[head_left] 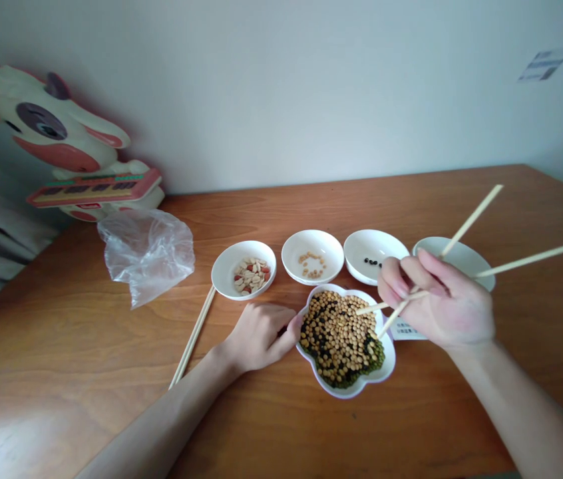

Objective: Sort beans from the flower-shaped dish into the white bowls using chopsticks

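A flower-shaped bowl point(388, 362) holds a mix of soybeans point(346, 319), black beans point(319, 339) and small green beans point(377, 356). At its left edge, my left hand point(261, 336) has its fingers curled, thumb and fingertips closed on the rim. My right hand point(438, 299) grips a pair of chopsticks point(474, 219), which cross within the grasp. Their tips reach the right part of the bowl, spread apart, with no bean visibly between them. Behind stand white bowls: one with peanuts point(251, 276), one with a few soybeans point(313, 264), one with several black beans point(372, 262).
A fourth white bowl point(484, 266) is partly hidden behind my right hand. Another pair of chopsticks point(192, 339) lies left of my left hand. Farther left are a clear plastic bag point(149, 249) and a cow toy with a keyboard point(76, 146). A printed paper point(406, 329) lies under my right hand.
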The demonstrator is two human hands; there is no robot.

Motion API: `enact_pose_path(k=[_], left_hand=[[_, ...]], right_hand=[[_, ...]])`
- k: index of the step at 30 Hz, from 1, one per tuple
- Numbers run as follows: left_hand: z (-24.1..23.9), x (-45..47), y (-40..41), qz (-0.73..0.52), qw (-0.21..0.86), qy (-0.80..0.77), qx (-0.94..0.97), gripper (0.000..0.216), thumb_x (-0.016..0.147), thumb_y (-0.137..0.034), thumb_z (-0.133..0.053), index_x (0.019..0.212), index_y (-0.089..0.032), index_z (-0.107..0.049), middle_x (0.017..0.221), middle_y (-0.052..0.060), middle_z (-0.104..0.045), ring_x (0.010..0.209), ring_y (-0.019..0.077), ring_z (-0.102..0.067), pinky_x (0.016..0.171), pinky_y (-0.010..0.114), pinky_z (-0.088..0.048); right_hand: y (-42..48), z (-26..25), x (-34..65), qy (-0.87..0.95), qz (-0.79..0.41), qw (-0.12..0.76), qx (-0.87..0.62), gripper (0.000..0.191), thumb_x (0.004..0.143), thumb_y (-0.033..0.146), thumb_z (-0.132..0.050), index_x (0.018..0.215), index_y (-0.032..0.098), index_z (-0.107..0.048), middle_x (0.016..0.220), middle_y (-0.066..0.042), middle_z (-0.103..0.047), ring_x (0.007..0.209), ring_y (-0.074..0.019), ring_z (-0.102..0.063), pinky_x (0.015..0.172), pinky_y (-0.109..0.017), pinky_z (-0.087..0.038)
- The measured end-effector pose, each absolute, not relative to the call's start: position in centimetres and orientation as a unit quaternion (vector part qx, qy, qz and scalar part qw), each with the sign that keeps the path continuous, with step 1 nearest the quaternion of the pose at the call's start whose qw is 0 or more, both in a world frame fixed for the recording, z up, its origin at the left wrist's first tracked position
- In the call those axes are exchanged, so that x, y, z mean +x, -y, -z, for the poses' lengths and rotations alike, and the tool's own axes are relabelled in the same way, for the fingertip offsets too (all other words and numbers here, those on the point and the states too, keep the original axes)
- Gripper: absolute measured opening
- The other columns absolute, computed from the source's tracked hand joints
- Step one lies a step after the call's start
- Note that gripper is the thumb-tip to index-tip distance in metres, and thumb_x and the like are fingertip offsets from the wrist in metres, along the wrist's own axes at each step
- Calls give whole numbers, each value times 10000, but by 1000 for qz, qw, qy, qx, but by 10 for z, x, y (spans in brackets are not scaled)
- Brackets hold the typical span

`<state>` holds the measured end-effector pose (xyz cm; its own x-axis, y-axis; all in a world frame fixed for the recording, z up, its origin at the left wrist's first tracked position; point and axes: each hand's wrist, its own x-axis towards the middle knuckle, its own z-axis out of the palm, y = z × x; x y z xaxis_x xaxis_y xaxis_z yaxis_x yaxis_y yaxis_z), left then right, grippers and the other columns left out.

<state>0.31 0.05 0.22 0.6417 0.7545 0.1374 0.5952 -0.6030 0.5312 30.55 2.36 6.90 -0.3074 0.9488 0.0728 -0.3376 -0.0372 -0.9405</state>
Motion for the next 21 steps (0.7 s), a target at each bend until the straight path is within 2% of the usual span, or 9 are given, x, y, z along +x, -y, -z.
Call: enact_pose_path(k=[2, 4, 7, 10, 12, 15, 17, 19, 21], left_hand=[[-2, 3, -1, -178, 226, -381, 879, 444, 1112, -330, -344, 719, -186, -494, 663, 10, -594, 588, 125, -495, 618, 290, -340], [-2, 3, -1, -176, 226, -382, 878, 445, 1113, -333, -340, 718, -187, -485, 660, 8, -587, 584, 124, -485, 618, 289, -340], [-2, 3, -1, -172, 230, -386, 877, 440, 1113, -336, -336, 726, -187, -482, 669, 9, -595, 595, 125, -501, 624, 287, -343], [-2, 3, -1, -170, 228, -389, 876, 440, 1112, -339, -340, 724, -187, -479, 670, 11, -599, 598, 127, -508, 623, 289, -338], [-2, 3, -1, -171, 226, -390, 876, 442, 1112, -339, -341, 719, -187, -476, 664, 11, -595, 590, 125, -499, 619, 291, -333], [-2, 3, -1, -173, 230, -385, 877, 438, 1111, -329, -339, 725, -186, -488, 671, 15, -602, 595, 126, -505, 624, 289, -344], [-2, 4, -1, -174, 233, -382, 877, 436, 1111, -325, -341, 729, -185, -498, 675, 18, -606, 601, 127, -511, 627, 287, -350], [-2, 4, -1, -175, 234, -382, 877, 441, 1113, -323, -339, 725, -185, -498, 669, 17, -600, 598, 127, -510, 623, 288, -350], [-3, 3, 0, -176, 235, -382, 876, 445, 1115, -321, -333, 724, -186, -496, 667, 15, -598, 597, 127, -510, 623, 287, -352]], right_hand=[[-25, -68, 306, 488, -610, 517, -350, 508, 1032, 493, -480, 596, 234, -451, 714, -48, -521, 640, -192, -482, 587, -343, -467], [-29, -67, 307, 492, -584, 535, -363, 452, 1036, 485, -494, 674, 232, -588, 704, -28, -497, 588, -161, -419, 542, -313, -412], [-33, -64, 314, 528, -560, 515, -378, 436, 1059, 485, -527, 730, 227, -651, 626, 4, -471, 512, -130, -375, 474, -297, -314], [-36, -59, 324, 594, -554, 447, -375, 353, 1028, 460, -633, 779, 219, -699, 668, -11, -597, 578, -148, -550, 507, -294, -406], [-36, -56, 329, 611, -558, 432, -360, 324, 996, 461, -688, 792, 212, -732, 735, -29, -664, 653, -164, -620, 555, -293, -471], [-32, -52, 332, 573, -600, 443, -340, 535, 1047, 598, -513, 769, 202, -743, 722, -58, -679, 663, -184, -643, 576, -312, -506], [-28, -52, 331, 549, -623, 438, -345, 596, 1076, 621, -389, 869, 199, -756, 739, -79, -706, 666, -210, -663, 593, -344, -530], [-22, -51, 330, 573, -591, 428, -373, 456, 1074, 556, -473, 976, 208, -751, 809, -84, -739, 730, -225, -688, 667, -364, -562], [-17, -49, 330, 619, -523, 417, -411, 280, 1039, 463, -612, 946, 227, -731, 796, -52, -717, 740, -205, -662, 677, -329, -546]])
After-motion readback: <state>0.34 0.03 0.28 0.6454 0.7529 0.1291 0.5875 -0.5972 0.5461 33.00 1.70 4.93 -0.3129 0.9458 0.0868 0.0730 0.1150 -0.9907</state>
